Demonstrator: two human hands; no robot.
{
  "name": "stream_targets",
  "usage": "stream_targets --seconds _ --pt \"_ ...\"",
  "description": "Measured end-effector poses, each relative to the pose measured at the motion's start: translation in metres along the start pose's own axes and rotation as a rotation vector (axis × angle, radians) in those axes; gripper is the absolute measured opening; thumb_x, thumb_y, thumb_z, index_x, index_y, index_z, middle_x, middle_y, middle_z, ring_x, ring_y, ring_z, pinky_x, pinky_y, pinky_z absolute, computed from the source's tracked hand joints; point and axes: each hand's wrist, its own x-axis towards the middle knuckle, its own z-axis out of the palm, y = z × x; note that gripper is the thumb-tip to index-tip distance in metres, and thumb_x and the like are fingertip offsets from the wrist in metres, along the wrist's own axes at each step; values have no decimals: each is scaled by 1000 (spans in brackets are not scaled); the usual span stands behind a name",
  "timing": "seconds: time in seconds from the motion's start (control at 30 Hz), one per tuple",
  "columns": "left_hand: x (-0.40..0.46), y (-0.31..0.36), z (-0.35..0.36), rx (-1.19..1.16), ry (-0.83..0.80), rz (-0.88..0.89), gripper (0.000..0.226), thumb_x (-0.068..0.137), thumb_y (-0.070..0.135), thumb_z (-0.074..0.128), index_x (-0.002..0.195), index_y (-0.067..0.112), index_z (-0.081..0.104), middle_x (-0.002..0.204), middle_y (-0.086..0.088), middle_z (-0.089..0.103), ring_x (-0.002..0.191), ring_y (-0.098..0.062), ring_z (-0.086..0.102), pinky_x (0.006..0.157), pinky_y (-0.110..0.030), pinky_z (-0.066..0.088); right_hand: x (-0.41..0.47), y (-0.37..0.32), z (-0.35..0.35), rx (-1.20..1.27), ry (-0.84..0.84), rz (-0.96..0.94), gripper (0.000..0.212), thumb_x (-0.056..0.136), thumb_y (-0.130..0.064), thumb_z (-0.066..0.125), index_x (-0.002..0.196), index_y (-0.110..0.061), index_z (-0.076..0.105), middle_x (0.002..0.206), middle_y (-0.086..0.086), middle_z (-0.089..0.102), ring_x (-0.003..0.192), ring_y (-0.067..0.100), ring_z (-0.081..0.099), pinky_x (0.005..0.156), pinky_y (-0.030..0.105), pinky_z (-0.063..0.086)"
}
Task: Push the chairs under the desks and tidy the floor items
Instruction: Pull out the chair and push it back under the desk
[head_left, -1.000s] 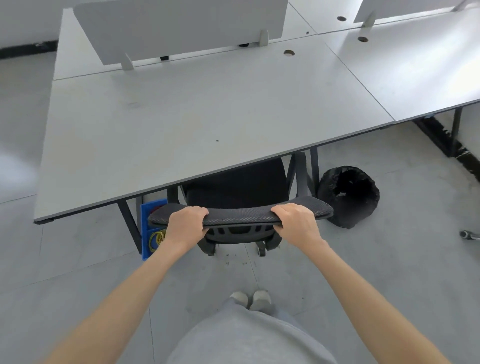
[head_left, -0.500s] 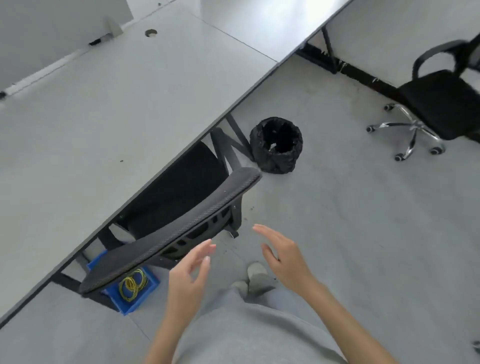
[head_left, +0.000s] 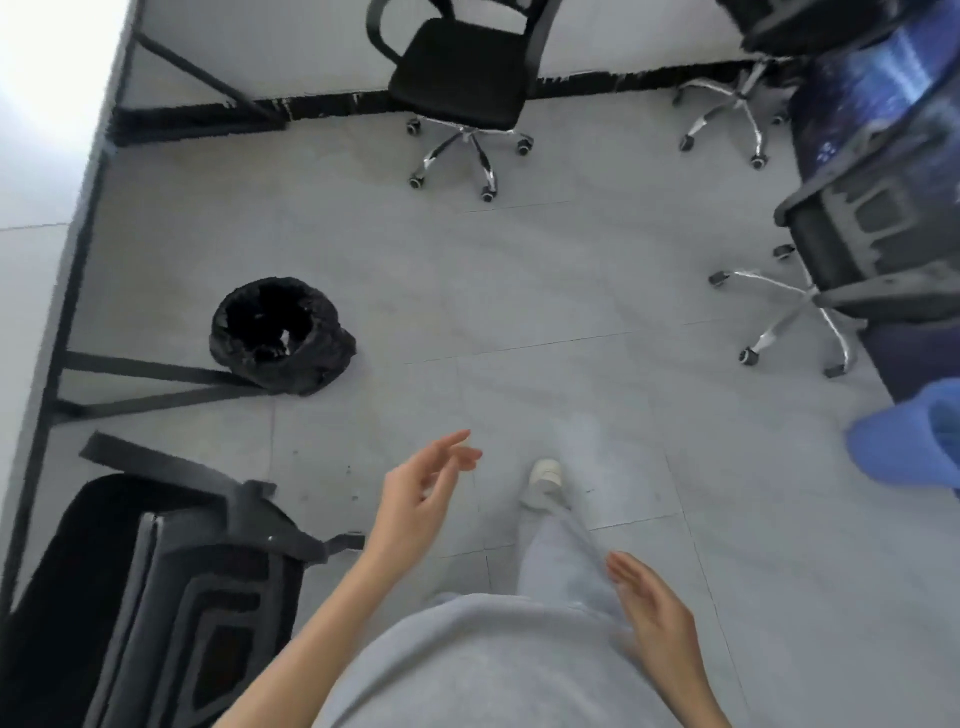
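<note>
Nearest the camera, the right hand (head_left: 655, 618) is hanging beside the grey trouser leg (head_left: 558, 561), fingers straight and loosely spread, grasping nothing. The left hand (head_left: 415, 501) is extending forward over the floor, fingers relaxed and slightly fanned, palm released and touching nothing. A white shoe (head_left: 543, 480) is standing on the grey tiled floor (head_left: 519, 291) just beyond the left hand.

At lower left, the mesh-backed office chair (head_left: 171, 587) is sitting with its seat under the white desk (head_left: 36, 156), its backrest at the desk edge; neither hand is touching it. Just beyond it, the black bin with its bag liner (head_left: 280, 335) is standing on the floor beside the desk's black leg frame (head_left: 156, 384), touching the crossbars.

At right, a second chair (head_left: 852, 270) with a chrome star base is standing in the open, near a blue rounded object (head_left: 904, 441) of uncertain identity. Farthest away, a black armchair on castors (head_left: 462, 88) is standing clear of any desk, with another chrome chair base (head_left: 732, 117) to its right.
</note>
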Motion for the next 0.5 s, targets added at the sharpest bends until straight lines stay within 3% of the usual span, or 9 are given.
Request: stream_targets --seconds 0.13,0.23,0.33,0.5 --pt "82 28 57 51 -152 10 26 90 22 42 106 40 54 92 30 67 91 3 63 83 -17 47 71 -16 -41 60 84 14 28 89 1 53 114 -11 60 108 -5 66 96 -5 61 79 1 43" --pt "132 48 91 97 -195 0 29 95 14 44 106 39 53 93 29 66 92 4 62 83 -17 47 141 -58 -77 70 109 -13 28 91 -3 50 110 -22 60 109 -10 65 101 0 60 82 4 44" --pt "172 62 106 122 -164 -43 35 95 6 43 104 38 55 93 25 67 89 3 63 81 -19 47 213 -110 -111 47 94 -75 30 92 -3 49 112 -23 60 110 -7 64 100 -1 60 78 3 42" --pt "249 79 114 55 -4 -120 23 87 28 46 96 40 64 88 17 72 83 -1 66 77 -19 50 327 -194 -154 52 97 -186 34 91 -2 47 120 -14 58 112 -5 62 97 -18 52 80 2 40"
